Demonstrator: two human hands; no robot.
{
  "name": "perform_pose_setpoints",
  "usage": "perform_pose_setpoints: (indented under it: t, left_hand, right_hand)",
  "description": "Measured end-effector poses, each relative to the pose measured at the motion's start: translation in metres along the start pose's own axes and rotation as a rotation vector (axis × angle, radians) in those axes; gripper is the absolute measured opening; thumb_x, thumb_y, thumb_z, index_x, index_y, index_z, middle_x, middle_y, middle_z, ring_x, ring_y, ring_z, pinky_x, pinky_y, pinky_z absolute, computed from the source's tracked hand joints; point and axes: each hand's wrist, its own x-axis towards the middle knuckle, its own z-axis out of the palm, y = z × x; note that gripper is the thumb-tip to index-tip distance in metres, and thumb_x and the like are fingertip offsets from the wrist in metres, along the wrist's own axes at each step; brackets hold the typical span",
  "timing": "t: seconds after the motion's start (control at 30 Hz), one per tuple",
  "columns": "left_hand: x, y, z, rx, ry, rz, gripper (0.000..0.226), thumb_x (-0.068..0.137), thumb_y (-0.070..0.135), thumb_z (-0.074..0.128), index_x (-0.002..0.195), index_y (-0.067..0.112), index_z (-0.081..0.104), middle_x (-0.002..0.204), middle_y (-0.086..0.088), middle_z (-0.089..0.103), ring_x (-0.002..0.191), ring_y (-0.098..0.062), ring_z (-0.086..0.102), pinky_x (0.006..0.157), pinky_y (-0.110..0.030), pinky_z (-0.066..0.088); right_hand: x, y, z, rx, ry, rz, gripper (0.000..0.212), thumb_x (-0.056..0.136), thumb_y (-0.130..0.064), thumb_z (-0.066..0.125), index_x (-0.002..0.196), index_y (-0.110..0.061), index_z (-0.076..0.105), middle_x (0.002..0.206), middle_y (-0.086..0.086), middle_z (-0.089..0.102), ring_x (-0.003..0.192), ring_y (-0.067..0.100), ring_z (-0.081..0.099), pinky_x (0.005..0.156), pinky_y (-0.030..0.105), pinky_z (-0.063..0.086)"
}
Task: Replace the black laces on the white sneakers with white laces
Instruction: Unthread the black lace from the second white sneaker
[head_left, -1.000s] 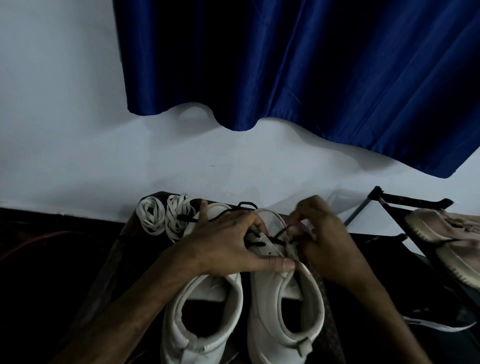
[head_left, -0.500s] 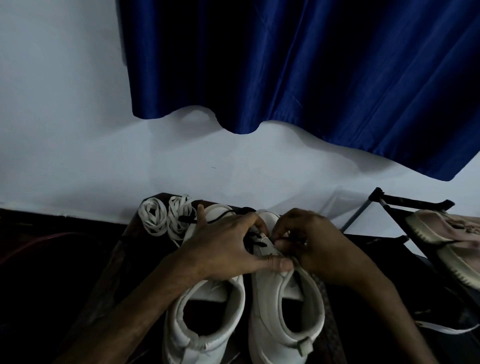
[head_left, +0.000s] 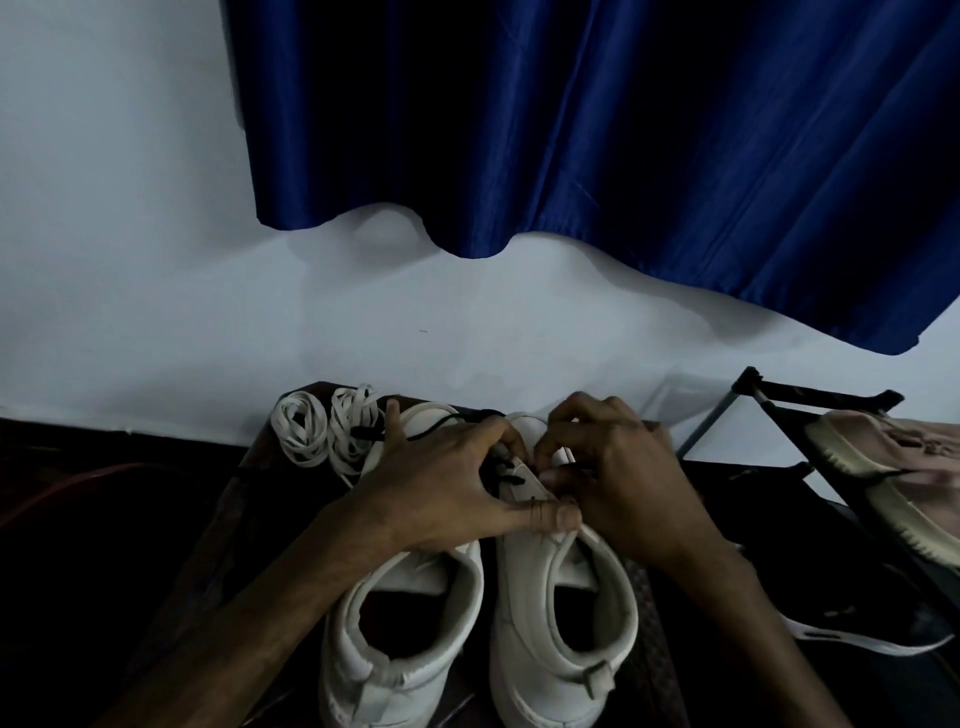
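Head cam: my right hand has come back in beside my left hand, both pinching the black lace on the right sneaker, so still unlacing, white laces sitting at the far-left corner of the worktop.

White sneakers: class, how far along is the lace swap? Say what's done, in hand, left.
Done: no white lace threaded; both white lace bundles lie coiled beside the left sneaker. In hand: the left hand holds the right sneaker while the right hand pinches its black lace. Left: finish unlacing, then thread the white laces.
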Motion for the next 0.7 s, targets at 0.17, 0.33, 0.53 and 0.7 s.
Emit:
perform_pose_setpoints:
  t: [0.17, 0.33, 0.53, 0.7]
  left_hand:
    - [-0.001, 0.001, -0.002, -0.003, -0.009, -0.016, 0.07, 0.054, 0.093, 0.048, 0.103, 0.044, 0.045, 0.109, 0.029, 0.057, 0.11, 0.006, 0.05, 0.114, -0.06, -0.016]
    - [-0.001, 0.001, -0.001, -0.008, 0.006, -0.016, 0.071, 0.05, 0.093, 0.047, 0.101, 0.043, 0.045, 0.106, 0.03, 0.058, 0.108, 0.005, 0.051, 0.115, -0.06, -0.014]
    - [-0.001, 0.002, 0.0, -0.024, -0.007, -0.025, 0.074, 0.053, 0.091, 0.048, 0.111, 0.044, 0.048, 0.106, 0.03, 0.057, 0.113, 0.003, 0.048, 0.116, -0.06, -0.01]
    - [-0.002, 0.003, -0.002, -0.033, 0.0, -0.02, 0.07, 0.055, 0.089, 0.051, 0.107, 0.043, 0.048, 0.112, 0.028, 0.058, 0.12, 0.002, 0.049, 0.114, -0.06, -0.015]
  right_hand:
    - [-0.013, 0.046, -0.038, 0.021, 0.187, 0.179, 0.023, 0.079, -0.024, 0.075, 0.077, -0.042, 0.06, 0.097, -0.024, 0.048, 0.093, 0.007, 0.053, 0.077, 0.047, 0.05]
    - [-0.02, 0.063, -0.031, 0.089, 0.089, 0.258, 0.026, 0.076, -0.026, 0.081, 0.077, -0.045, 0.063, 0.097, -0.015, 0.054, 0.086, 0.009, 0.058, 0.079, 0.047, 0.053]
    - [0.008, 0.013, -0.02, 0.189, -0.158, -0.039, 0.016, 0.079, -0.022, 0.078, 0.086, -0.036, 0.074, 0.099, -0.016, 0.056, 0.081, 0.001, 0.054, 0.078, 0.026, 0.05]
    - [0.012, 0.012, -0.002, 0.199, -0.14, 0.031, 0.02, 0.073, -0.02, 0.079, 0.081, -0.036, 0.07, 0.084, -0.02, 0.058, 0.071, -0.003, 0.048, 0.077, 0.043, 0.051]
